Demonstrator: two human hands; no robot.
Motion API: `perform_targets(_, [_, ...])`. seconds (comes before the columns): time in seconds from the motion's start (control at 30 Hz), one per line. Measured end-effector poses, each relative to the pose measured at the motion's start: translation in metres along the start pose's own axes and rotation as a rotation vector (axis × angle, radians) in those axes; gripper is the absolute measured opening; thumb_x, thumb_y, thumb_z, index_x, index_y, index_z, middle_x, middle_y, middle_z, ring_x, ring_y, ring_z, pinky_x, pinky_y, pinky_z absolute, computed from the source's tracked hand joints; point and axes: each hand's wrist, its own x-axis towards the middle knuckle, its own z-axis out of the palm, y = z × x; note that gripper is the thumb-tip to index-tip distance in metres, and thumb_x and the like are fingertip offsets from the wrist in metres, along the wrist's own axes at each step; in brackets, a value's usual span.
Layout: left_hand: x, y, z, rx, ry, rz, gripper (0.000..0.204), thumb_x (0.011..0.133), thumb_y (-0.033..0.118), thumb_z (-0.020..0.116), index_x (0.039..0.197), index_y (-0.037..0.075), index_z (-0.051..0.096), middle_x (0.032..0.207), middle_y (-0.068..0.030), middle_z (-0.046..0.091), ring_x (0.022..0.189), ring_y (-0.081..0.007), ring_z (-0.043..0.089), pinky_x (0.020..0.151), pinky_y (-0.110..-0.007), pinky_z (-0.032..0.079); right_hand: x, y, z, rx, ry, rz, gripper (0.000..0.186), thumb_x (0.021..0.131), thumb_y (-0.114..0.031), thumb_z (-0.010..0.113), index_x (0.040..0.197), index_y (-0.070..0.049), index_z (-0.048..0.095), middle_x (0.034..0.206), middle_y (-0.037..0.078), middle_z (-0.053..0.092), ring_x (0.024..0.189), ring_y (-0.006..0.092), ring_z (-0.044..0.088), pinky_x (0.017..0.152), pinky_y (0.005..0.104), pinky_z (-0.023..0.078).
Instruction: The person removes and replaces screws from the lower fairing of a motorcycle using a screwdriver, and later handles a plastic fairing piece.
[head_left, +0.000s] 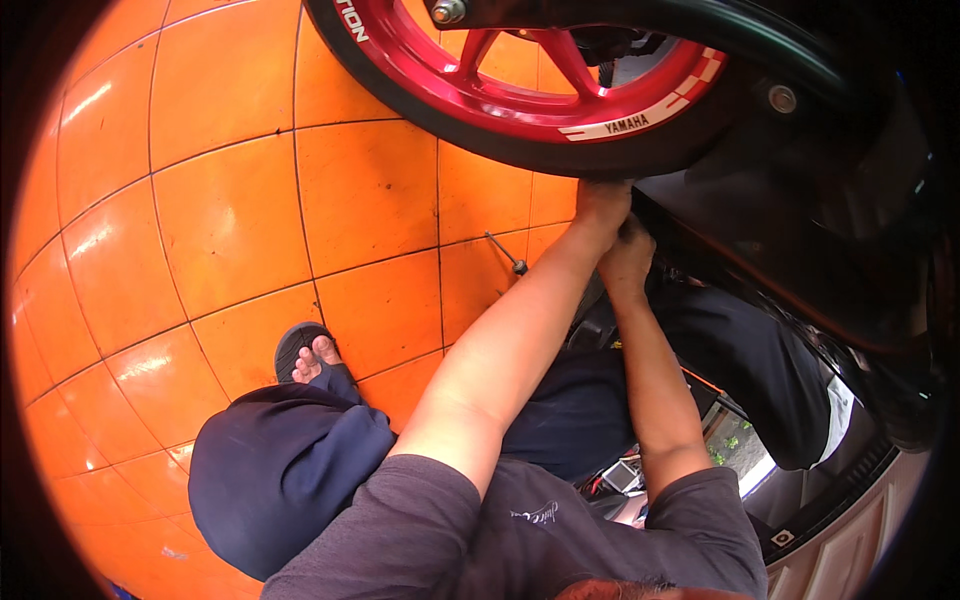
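Note:
Both my arms reach forward to the lower edge of a dark motorcycle body panel (pixel 770 230), just behind a red-rimmed wheel (pixel 500 95) with a black tyre. My left hand (pixel 604 203) is close under the tyre, its fingers hidden by the bike. Slightly nearer and to the right, my right hand (pixel 628 262) is bent inward with its fingers curled at a dark part beside the left wrist. What it grips is too dark to make out. A thin metal-shafted tool (pixel 506 252) with a dark end, like a screwdriver, lies on the floor left of my forearms.
Glossy orange tiles (pixel 220 230) cover the floor to the left. My sandalled foot (pixel 312 355) and bent knee (pixel 285 470) are at the lower left. Dark bike parts overhang the right side. Several small items, including a pale boxy one (pixel 622 476), show beneath my right arm.

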Motion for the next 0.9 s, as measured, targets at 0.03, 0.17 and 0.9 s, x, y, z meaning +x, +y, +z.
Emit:
perform_targets(0.03, [0.006, -0.007, -0.001, -0.056, 0.004, -0.035, 0.046, 0.087, 0.019, 0.064, 0.126, 0.0, 0.05, 0.122, -0.0094, 0.055, 0.108, -0.0203, 0.05, 0.093, -0.033, 0.04, -0.001, 0.001, 0.001, -0.018, -0.002, 0.025, 0.023, 0.087, -0.022, 0.055, 0.092, -0.001, 0.064, 0.087, 0.024, 0.065, 0.083, 0.0432, 0.063, 0.068, 0.0462, 0.05])
perform_targets(0.17, [0.009, -0.008, 0.002, -0.17, -0.029, -0.138, 0.042, 0.087, 0.018, 0.064, 0.124, 0.001, 0.052, 0.119, -0.0075, 0.055, 0.106, -0.0188, 0.049, 0.091, -0.032, 0.041, -0.002, 0.017, 0.004, -0.01, -0.001, 0.019, 0.02, 0.089, -0.018, 0.051, 0.09, -0.001, 0.062, 0.086, 0.025, 0.064, 0.084, 0.0446, 0.062, 0.069, 0.0498, 0.049])
perform_targets(0.9, [-0.007, 0.024, 0.012, 0.26, 0.023, 0.279, 0.038, 0.086, 0.016, 0.068, 0.118, -0.001, 0.055, 0.114, -0.0135, 0.06, 0.102, -0.0227, 0.056, 0.087, -0.033, 0.044, -0.002, 0.021, -0.002, 0.024, -0.048, -0.084, 0.016, 0.087, -0.013, 0.054, 0.096, -0.002, 0.061, 0.085, 0.025, 0.065, 0.081, 0.0431, 0.064, 0.07, 0.0487, 0.052])
